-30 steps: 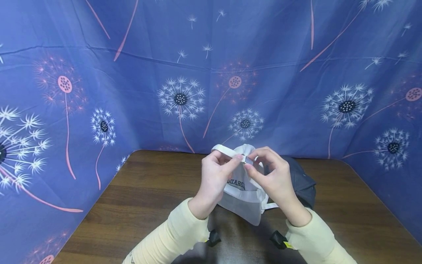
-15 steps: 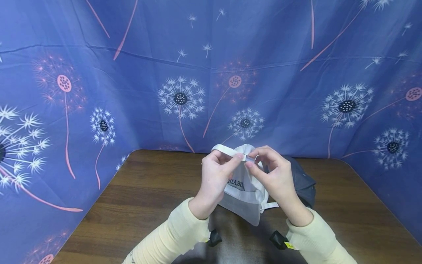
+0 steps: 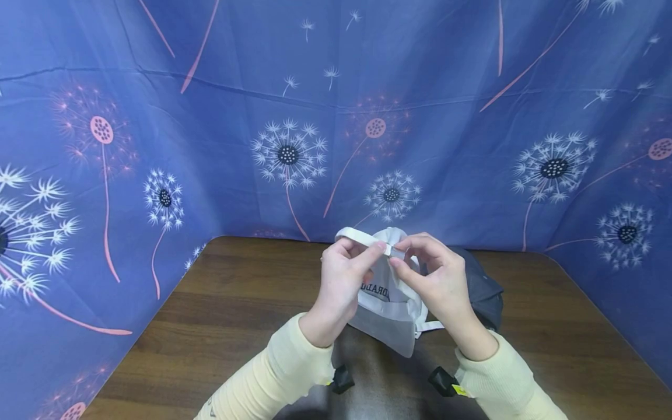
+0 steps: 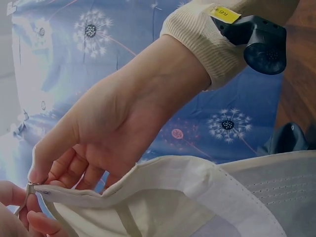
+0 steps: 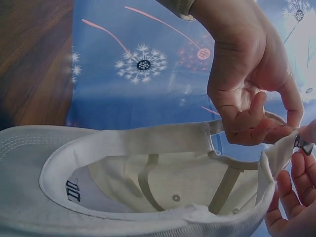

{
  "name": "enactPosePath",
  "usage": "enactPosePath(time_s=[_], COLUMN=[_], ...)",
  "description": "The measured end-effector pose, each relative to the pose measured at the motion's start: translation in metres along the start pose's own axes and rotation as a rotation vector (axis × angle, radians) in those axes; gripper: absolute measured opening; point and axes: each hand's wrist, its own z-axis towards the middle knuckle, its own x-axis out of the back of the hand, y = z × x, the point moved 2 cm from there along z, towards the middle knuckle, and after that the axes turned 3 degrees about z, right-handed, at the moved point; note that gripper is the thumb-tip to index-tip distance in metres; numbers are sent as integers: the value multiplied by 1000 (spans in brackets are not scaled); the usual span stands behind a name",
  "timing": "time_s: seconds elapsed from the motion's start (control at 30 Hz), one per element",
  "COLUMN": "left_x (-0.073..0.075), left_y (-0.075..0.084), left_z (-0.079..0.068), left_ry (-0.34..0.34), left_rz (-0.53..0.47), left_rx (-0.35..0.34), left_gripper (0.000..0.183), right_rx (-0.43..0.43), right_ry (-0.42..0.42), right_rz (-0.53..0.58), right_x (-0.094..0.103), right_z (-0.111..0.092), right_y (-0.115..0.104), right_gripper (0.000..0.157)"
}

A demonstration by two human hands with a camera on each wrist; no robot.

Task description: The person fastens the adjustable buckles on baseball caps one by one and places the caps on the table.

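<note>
A white baseball cap (image 3: 396, 289) is held up with its inside toward me and its grey-looking brim (image 3: 383, 329) lowest. My left hand (image 3: 338, 280) pinches its back strap (image 3: 357, 235) between thumb and fingers, beside a small buckle (image 3: 389, 249). Close on the other side, my right hand (image 3: 441, 277) pinches the strap's end with thumb and index finger. In the right wrist view a small metal clasp (image 5: 303, 144) shows at the right hand's fingertips. Dark lettering (image 5: 72, 191) appears inside the cap, partly hidden.
Behind the right hand a dark grey cap (image 3: 478, 289) lies on the brown wooden table (image 3: 236, 309). Black wrist cameras (image 3: 342, 379) hang under both sleeves. A blue dandelion-print curtain (image 3: 210, 146) stands along the table's back and sides.
Both hands stay at nearly the same place on the strap. The right hand's fingertips have shifted slightly at the buckle, where more of the strap's end shows than a second ago.
</note>
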Motion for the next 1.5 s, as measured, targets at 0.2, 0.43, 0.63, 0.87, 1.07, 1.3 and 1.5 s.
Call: enactPosePath(time_s=[0.2,0.43,0.63,0.87,1.07,1.3,1.5], left_x=[-1,0,-1,-1,-2,-3,-4], left_y=[0,-1,2,4,2,-2,-4], left_z=[0,-1,0,-2,-4,-5,-6], left_ry=[-17,-28,-39,-41,-21,-3,11], left_rz=[-19,-21,-49,-34,-45,-49,-53], left_rx=[-6,-14,-52,-56,-67,-65,-69], left_gripper=[21,17,12,15,18,19,19], right_rx=[11,12,38,37,-9,-26,-61], right_ry=[6,-20,-36,-43,-40,-37,-34], right_rz=[-1,-29,-72,-51,49,128,118], right_x=[0,0,2,3,1,-1,0], right_z=[0,1,4,5,3,0,-1], right_y=[-1,-1,-3,-2,0,4,4], right_gripper=[27,26,28,27,25,24,25])
